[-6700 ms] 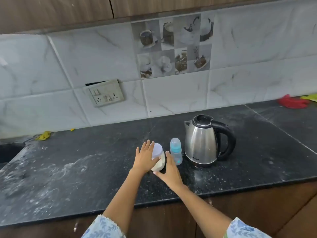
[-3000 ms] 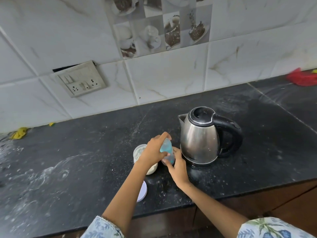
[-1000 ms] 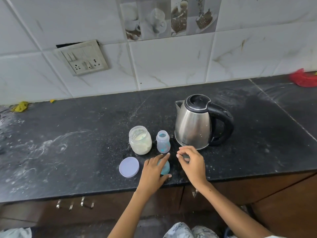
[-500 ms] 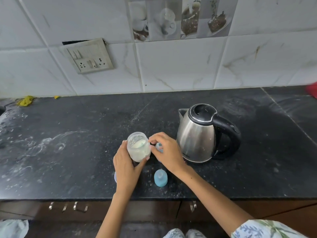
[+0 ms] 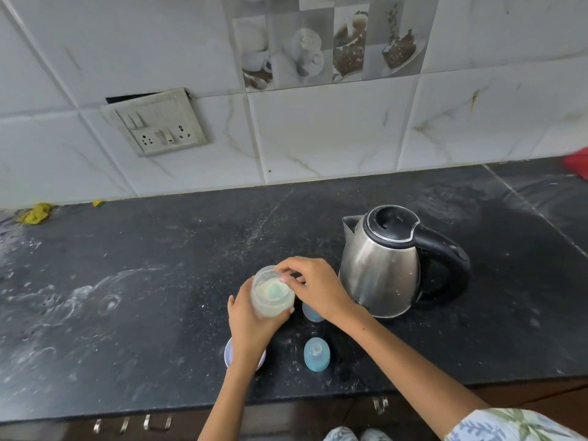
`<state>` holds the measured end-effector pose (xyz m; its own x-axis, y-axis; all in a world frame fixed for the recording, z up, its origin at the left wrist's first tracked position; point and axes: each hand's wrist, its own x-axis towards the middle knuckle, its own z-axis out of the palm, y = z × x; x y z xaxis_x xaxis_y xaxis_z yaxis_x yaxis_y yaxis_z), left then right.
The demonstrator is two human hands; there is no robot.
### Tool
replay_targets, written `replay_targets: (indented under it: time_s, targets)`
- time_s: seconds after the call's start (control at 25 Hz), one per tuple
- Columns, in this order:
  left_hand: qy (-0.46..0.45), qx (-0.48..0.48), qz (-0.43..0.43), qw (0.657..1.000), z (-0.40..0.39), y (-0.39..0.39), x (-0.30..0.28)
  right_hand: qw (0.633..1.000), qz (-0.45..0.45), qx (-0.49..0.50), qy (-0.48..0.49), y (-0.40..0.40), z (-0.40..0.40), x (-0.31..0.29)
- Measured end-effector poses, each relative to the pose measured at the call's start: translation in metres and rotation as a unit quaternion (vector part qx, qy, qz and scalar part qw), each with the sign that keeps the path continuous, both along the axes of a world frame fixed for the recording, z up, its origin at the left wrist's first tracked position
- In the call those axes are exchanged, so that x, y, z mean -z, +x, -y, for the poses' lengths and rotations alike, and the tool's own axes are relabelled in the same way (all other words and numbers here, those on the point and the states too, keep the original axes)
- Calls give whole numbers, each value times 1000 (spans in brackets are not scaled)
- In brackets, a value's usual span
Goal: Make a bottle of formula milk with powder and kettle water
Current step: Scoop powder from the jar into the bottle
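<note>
The left hand (image 5: 251, 323) grips a clear, round powder jar (image 5: 271, 296) above the speckled black counter (image 5: 127, 281). The right hand (image 5: 313, 286) pinches a pale scoop (image 5: 274, 285) at its mouth. The bottle (image 5: 312, 314) stands beside the steel kettle (image 5: 381, 265); its blue cap (image 5: 316, 354) lies near the counter's front edge.

1 head-worn camera looks steeply down, close over the counter (image 5: 127, 265), facing the tiled wall (image 5: 318, 138).

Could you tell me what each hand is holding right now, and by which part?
The left hand grips the powder jar around its side wall. The right hand reaches fingertips into the jar's mouth, seemingly at a blue scoop; that grip cannot be confirmed.
</note>
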<state>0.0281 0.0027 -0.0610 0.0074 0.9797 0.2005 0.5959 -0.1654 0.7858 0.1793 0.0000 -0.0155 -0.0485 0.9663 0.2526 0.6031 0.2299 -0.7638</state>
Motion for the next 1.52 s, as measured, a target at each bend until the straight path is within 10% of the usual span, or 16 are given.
replay_targets:
  time_s: [0.12, 0.28, 0.4, 1.0, 1.52]
  targets:
    - [42, 51, -65, 996, 0, -2, 5, 993, 97, -22, -63, -2, -4, -10]
    - [74, 93, -86, 989, 0, -9, 14, 888, 428, -67, -157, -24, -8, -22]
    - [79, 101, -87, 988, 0, -10, 11, 862, 476, -63, -165, -35, -11, -23]
    - [80, 125, -63, 987, -5, -18, 8, 940, 291, -122, -133, -10, -6, -21]
    - [15, 57, -22, 998, -2, -22, 3, 985, -67, 93, -132, 12, 11, -25]
